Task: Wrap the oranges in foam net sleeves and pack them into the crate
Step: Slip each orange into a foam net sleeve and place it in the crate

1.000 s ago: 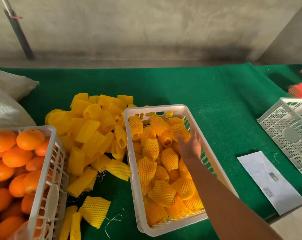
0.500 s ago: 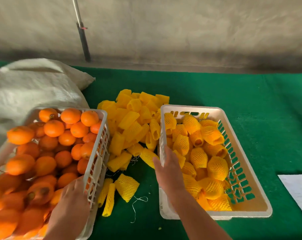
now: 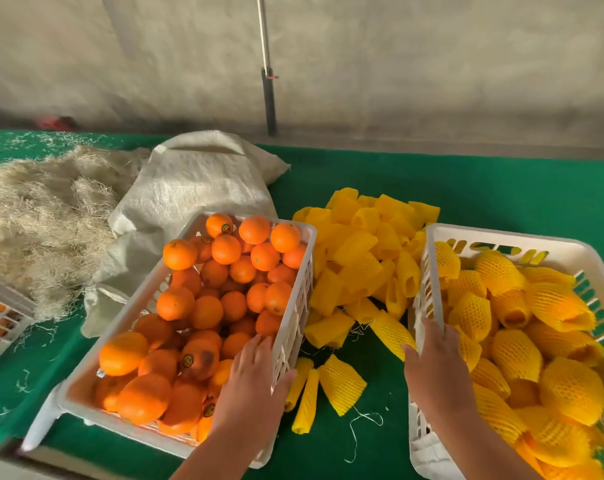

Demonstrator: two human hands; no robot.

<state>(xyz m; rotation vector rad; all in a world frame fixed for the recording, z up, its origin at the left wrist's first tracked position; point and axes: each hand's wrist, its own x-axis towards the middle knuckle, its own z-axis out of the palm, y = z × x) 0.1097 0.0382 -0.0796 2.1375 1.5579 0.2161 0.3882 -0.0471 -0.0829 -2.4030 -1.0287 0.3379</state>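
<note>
Your left hand [image 3: 250,386] rests on the right wall of the supply crate [image 3: 295,299], fingers lying straight over the rim toward the bare oranges [image 3: 224,292], nothing held. Your right hand [image 3: 432,365] is on the left wall of the packing crate [image 3: 428,299]; fingers appear to curl over the rim, gripping it, though the fingertips are hidden. That crate, at right, is already well filled with sleeved oranges [image 3: 517,355]. The loose foam net sleeves [image 3: 363,258] lie heaped on the green table cloth [image 3: 484,188] between the two crates, with a few stray ones [image 3: 340,382] near you.

It looks like you are positioning the crates before the next wrap. Keep both close beside the sleeve pile so each reach is short. Pick an orange from the near right corner, under your left hand, and take an open-mouthed sleeve from the pile's near edge rather than a flattened one.
</note>
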